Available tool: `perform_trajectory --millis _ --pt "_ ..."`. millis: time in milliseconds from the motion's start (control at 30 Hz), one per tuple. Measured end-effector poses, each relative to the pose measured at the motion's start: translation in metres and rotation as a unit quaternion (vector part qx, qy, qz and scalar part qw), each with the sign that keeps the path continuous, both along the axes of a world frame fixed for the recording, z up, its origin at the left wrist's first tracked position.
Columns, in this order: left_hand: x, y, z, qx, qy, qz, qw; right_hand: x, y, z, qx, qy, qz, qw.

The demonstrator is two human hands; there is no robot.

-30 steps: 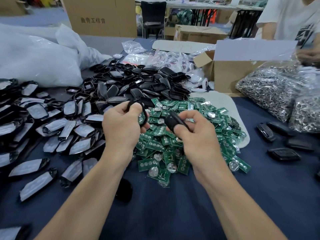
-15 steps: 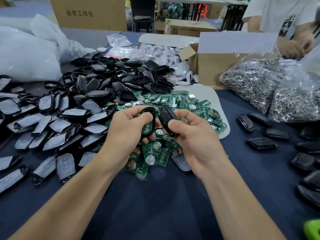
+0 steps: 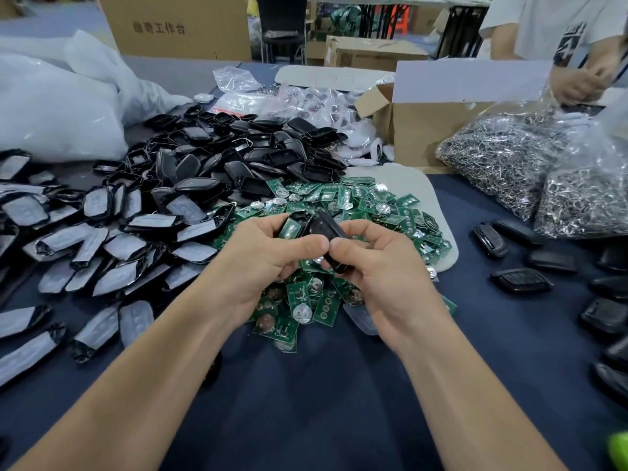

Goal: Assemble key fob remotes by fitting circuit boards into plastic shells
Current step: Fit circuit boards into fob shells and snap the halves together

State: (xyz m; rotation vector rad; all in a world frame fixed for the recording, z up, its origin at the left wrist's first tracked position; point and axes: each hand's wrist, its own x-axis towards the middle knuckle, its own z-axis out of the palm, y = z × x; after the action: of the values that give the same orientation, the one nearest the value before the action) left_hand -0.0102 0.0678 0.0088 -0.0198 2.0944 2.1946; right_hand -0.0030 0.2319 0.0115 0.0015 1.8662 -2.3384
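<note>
Above a heap of green circuit boards [image 3: 356, 202], my left hand [image 3: 268, 260] grips a black shell half [image 3: 295, 226] whose open side shows a board inside. My right hand [image 3: 377, 277] pinches a second black shell half [image 3: 328, 229], tilted and touching the first along one edge. The thumbs of both hands meet in front of the two halves. The lower ends of both shells are hidden behind my fingers.
Black shells [image 3: 238, 158] are piled behind the boards, film-covered shells [image 3: 85, 239] spread to the left. Closed fobs [image 3: 521, 280] lie on the blue cloth at right. Bags of metal rings [image 3: 543, 164], a cardboard box [image 3: 435, 124] and another person's hands [image 3: 577, 83] are at the back right.
My hands have come together: the two shell halves, apart a second ago, now touch edge to edge. The view has shifted slightly right.
</note>
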Motion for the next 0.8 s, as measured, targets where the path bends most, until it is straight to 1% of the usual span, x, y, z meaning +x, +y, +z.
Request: perform_trajectory --millis 133,233,300,367,400,433,467,500,533,567,600,667,800 --pt "0.000 -0.002 0.001 0.001 -0.003 0.004 1.000 0.001 0.001 0.002 0.020 0.019 0.020 0.999" --pt "0.002 0.001 0.003 0.028 0.011 0.033 0.999 -0.001 0.003 0.002 -0.006 0.003 0.037 0.999" --pt "0.002 0.004 0.005 0.043 0.036 0.066 0.996 -0.002 0.003 0.001 -0.049 -0.031 0.012 0.998" --pt "0.003 0.006 0.007 0.040 0.057 0.119 0.990 -0.003 0.002 -0.001 -0.062 -0.050 -0.031 0.996" --pt "0.002 0.006 0.007 0.034 0.060 0.145 0.987 -0.002 0.002 -0.002 -0.038 -0.033 -0.057 0.997" --pt "0.002 0.006 0.007 0.029 0.057 0.163 0.985 -0.002 0.002 -0.004 0.016 0.005 -0.086 0.996" --pt "0.001 0.006 0.006 0.023 0.055 0.167 0.984 -0.002 0.003 -0.006 0.090 0.053 -0.113 0.988" --pt "0.001 0.006 0.006 0.015 0.054 0.161 0.985 -0.002 0.003 -0.007 0.158 0.101 -0.128 0.974" --pt "0.002 0.007 0.006 0.008 0.053 0.146 0.988 -0.002 0.003 -0.008 0.200 0.138 -0.129 0.961" --pt "0.003 0.008 0.007 0.006 0.053 0.129 0.990 -0.002 0.003 -0.008 0.214 0.159 -0.121 0.956" --pt "0.003 0.008 0.007 0.011 0.052 0.110 0.993 -0.003 0.002 -0.008 0.207 0.167 -0.105 0.958" --pt "0.004 0.008 0.007 0.030 0.041 0.082 0.995 -0.003 0.001 -0.006 0.161 0.154 -0.064 0.973" --pt "0.004 0.004 0.008 0.057 0.005 0.019 0.998 -0.004 0.003 -0.003 0.056 0.080 0.001 0.995"
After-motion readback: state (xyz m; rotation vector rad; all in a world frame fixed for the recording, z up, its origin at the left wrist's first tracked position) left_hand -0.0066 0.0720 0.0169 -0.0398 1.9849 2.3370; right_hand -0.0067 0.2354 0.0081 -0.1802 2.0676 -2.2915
